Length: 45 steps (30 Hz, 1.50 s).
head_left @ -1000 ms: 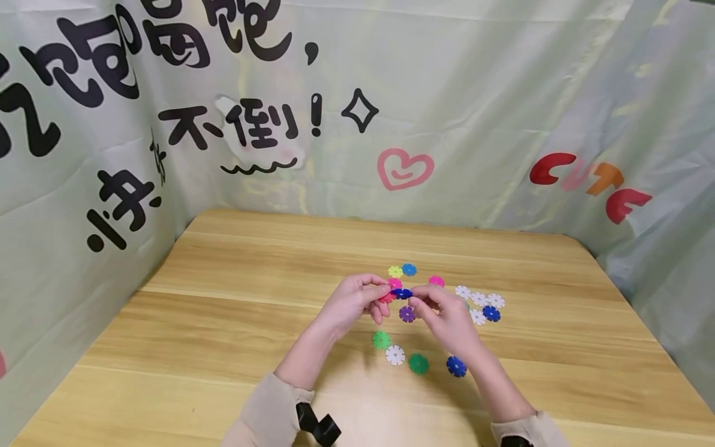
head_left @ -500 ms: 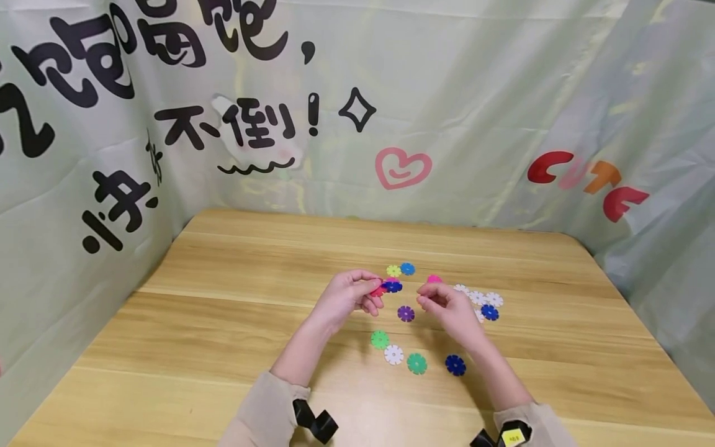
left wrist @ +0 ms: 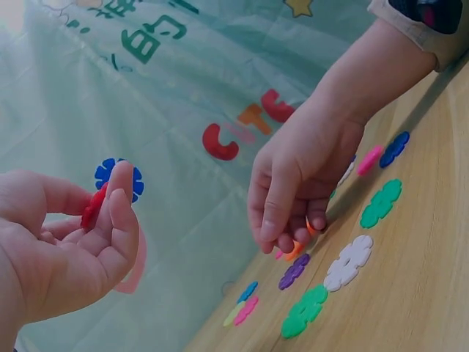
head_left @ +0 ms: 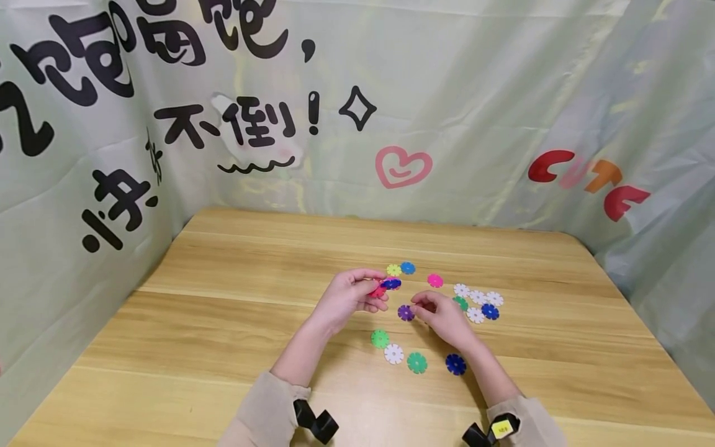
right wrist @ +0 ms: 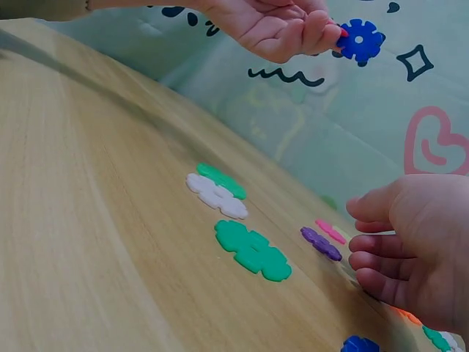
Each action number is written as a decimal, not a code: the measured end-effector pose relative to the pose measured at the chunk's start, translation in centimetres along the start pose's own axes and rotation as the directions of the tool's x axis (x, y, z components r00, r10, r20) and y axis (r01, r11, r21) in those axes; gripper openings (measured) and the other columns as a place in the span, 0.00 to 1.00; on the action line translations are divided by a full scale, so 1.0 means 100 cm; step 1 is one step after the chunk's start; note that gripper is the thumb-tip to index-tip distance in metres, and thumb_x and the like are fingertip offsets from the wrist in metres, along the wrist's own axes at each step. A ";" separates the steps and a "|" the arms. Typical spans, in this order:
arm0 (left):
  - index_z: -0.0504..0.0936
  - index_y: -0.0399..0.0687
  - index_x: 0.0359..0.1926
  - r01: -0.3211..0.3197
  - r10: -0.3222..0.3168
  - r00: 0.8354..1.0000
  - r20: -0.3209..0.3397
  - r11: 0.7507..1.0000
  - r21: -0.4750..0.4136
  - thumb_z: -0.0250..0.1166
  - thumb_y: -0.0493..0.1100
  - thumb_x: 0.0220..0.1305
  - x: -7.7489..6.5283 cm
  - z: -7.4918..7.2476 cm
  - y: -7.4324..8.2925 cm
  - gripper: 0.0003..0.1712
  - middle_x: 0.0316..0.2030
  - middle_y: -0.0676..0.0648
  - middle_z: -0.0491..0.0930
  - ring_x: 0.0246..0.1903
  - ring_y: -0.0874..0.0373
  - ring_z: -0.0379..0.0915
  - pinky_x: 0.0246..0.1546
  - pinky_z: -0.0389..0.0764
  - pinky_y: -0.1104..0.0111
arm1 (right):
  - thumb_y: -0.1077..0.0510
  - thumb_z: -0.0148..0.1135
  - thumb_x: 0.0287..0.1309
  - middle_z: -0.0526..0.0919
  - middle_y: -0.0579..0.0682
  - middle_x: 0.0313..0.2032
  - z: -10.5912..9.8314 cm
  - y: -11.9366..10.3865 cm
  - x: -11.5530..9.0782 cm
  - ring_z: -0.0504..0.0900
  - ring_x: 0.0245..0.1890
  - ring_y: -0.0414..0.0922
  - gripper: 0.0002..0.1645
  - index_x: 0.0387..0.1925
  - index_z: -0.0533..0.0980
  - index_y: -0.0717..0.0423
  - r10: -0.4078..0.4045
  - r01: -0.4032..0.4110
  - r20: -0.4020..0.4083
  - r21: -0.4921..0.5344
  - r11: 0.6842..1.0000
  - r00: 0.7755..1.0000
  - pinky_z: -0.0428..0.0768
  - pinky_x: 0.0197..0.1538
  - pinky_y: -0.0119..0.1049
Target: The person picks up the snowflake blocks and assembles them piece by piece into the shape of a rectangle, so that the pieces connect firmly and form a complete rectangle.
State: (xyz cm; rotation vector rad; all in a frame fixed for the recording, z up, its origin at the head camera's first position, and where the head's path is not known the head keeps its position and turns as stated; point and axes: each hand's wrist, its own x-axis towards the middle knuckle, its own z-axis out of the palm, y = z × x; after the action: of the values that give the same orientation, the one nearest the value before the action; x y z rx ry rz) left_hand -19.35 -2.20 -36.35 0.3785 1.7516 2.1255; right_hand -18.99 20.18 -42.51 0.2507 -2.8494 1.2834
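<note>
The blue disc (head_left: 392,284) hangs in the air above the table (head_left: 251,366), meeting the edge of the red disc (left wrist: 94,207) that the left hand (head_left: 347,297) pinches between thumb and fingers. How deeply the two are slotted is hidden, so a shallow joint is the main risk — the blue disc has no finger of its own under it and could twist loose or drop if the grip shifts. The right hand (head_left: 444,315) hangs low with its fingers loosely bent and nothing visible in them, just beside the purple disc (head_left: 404,313), with an orange disc (left wrist: 294,251) partly hidden behind its fingertips. Flat pieces like these probably give little edge to catch; a fingertip pressing from above might slide one away. Farther out, the white disc (head_left: 393,354) lies just beside the light green disc (head_left: 380,339) — a sweeping sleeve could scatter both.
</note>
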 end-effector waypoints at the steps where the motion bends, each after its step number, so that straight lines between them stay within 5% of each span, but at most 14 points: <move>1: 0.74 0.28 0.50 -0.002 0.002 1.000 -0.001 1.000 -0.001 0.50 0.32 0.67 0.000 0.000 0.000 0.14 0.27 0.45 0.79 0.23 0.59 0.79 0.27 0.79 0.72 | 0.60 0.60 0.58 0.79 0.48 0.31 0.000 0.000 0.000 0.73 0.28 0.42 0.11 0.41 0.78 0.61 -0.001 0.001 0.001 -0.003 1.000 1.000 0.74 0.30 0.32; 17: 0.74 0.22 0.45 -0.020 0.019 1.000 -0.006 0.998 -0.063 0.57 0.27 0.60 0.001 0.002 0.000 0.13 0.28 0.48 0.79 0.23 0.62 0.73 0.25 0.76 0.74 | 0.57 0.55 0.64 0.80 0.49 0.32 -0.001 0.000 -0.001 0.74 0.28 0.42 0.12 0.44 0.78 0.59 0.005 -0.005 0.008 -0.001 1.000 1.000 0.74 0.32 0.36; 28: 0.73 0.23 0.49 0.052 -0.051 0.999 0.008 0.996 -0.069 0.51 0.28 0.65 0.003 0.002 -0.001 0.14 0.29 0.41 0.78 0.24 0.58 0.78 0.32 0.82 0.67 | 0.58 0.55 0.63 0.80 0.48 0.32 -0.002 0.000 0.001 0.74 0.28 0.42 0.12 0.43 0.78 0.59 -0.008 0.008 0.000 -0.019 1.000 1.000 0.74 0.32 0.36; 45: 0.76 0.27 0.42 0.060 -0.060 0.998 -0.022 0.998 0.032 0.61 0.28 0.58 0.003 0.002 -0.003 0.11 0.27 0.48 0.76 0.23 0.61 0.69 0.27 0.74 0.74 | 0.61 0.62 0.56 0.79 0.48 0.33 0.005 0.000 0.005 0.74 0.31 0.43 0.09 0.40 0.79 0.59 -0.013 0.015 0.034 -0.055 0.998 0.999 0.74 0.37 0.36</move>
State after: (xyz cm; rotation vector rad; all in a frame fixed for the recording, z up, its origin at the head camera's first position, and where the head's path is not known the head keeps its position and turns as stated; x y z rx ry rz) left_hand -19.55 -1.84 -36.61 0.3093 1.7887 2.0686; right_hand -19.42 19.75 -42.84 0.2937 -2.9003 1.2069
